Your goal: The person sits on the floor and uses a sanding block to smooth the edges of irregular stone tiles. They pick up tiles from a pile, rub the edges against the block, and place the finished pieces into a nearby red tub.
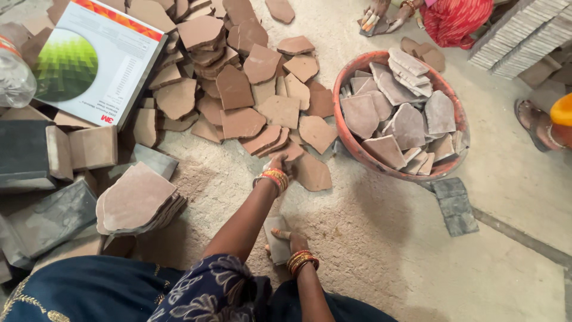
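My left hand, with orange bangles on the wrist, reaches forward to the near edge of a heap of flat reddish-brown stone pieces. Its fingers curl over one brown stone piece next to a larger piece. Close to my body, my right hand, also bangled, holds a small grey stone piece low over the sandy floor, fingers pointing left.
A red-orange basin of greyish stone pieces sits to the right. At left are a white box with a green pattern, a plastic bottle, grey slabs and a stack of shaped stones. Another person crouches at the top; a sandalled foot is at right.
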`<state>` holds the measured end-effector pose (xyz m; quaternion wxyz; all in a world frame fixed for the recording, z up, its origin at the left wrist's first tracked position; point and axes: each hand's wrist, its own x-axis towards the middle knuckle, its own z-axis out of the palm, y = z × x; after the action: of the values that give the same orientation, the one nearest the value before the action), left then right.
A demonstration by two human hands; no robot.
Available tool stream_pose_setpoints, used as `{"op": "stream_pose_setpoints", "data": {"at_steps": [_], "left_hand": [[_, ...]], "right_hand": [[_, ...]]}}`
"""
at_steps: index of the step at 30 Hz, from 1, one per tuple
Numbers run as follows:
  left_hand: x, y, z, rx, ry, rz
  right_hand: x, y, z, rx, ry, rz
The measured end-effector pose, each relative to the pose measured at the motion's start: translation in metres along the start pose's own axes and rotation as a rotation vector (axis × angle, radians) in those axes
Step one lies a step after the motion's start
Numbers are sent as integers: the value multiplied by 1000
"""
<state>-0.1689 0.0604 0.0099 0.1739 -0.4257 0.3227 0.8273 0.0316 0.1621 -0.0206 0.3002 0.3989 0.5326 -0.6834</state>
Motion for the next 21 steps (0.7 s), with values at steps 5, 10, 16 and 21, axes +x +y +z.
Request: {"op": "stream_pose_setpoints", "data": {"at_steps": [5, 10, 16, 21], "left_hand": [[-24, -13, -42, -80, -126, 123], [-64, -3, -106, 1059, 1, 741], [-88, -37, -201, 2148, -71, 1292], [-102, -54, -244, 2073, 66, 813]], "right_hand": [[2, -1, 0, -31, -100, -48], [4, 8, -8, -138, -56, -230], [9, 21, -12, -293, 165, -523], [-6, 43, -8, -221, 186, -523]]}}
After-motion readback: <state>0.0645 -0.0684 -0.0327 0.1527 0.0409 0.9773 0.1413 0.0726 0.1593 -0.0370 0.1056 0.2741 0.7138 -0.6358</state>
